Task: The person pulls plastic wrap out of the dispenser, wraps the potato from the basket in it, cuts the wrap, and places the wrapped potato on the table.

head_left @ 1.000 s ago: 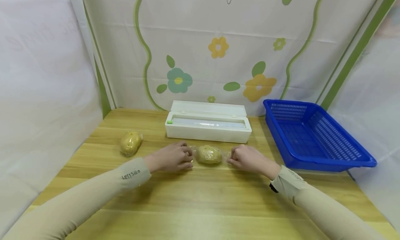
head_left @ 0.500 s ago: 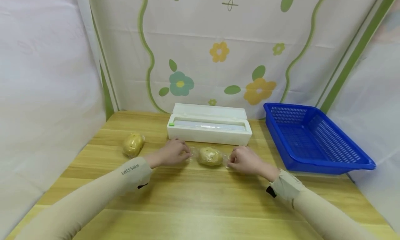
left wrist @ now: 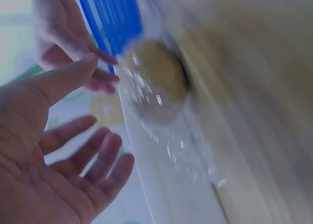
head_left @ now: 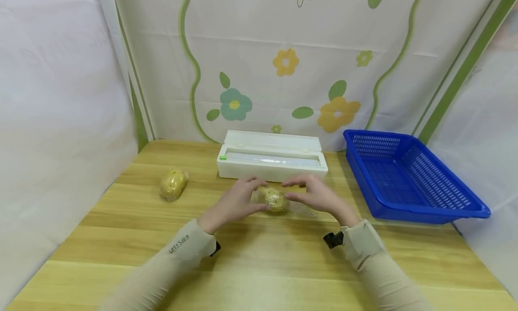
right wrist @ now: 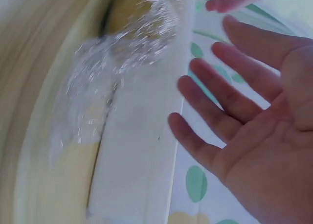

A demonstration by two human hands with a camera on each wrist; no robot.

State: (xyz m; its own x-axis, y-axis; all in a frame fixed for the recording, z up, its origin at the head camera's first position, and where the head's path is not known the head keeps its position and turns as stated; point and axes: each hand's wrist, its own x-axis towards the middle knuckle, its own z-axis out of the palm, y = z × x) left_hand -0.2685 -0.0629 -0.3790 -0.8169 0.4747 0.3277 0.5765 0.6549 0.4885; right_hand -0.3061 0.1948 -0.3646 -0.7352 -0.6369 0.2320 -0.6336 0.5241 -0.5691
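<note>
A potato [head_left: 274,199] in clear plastic wrap lies on the table between my hands. In the left wrist view, loose wrap [left wrist: 188,153] trails from one end of the potato; the right wrist view shows crinkled wrap [right wrist: 83,97] spreading from the other end. My left hand [head_left: 239,199] hovers at its left side, thumb and fingers spread and relaxed. On the right, my right hand [head_left: 317,195] also has loosely bent, parted fingers above the wrap. Neither hand grips anything in the wrist views. A second wrapped potato [head_left: 173,184] rests on the left of the table.
Just behind the potato stands a white cling film box [head_left: 272,171], its lid raised and a roll inside. A blue plastic basket [head_left: 417,180] sits at the right. Behind the wooden table [head_left: 259,266] hangs a flowered cloth [head_left: 259,46].
Both hands have let go of the wrap ends and come inward over the potato, their fingers opening. The wrap on the right now lies loose on the table.
</note>
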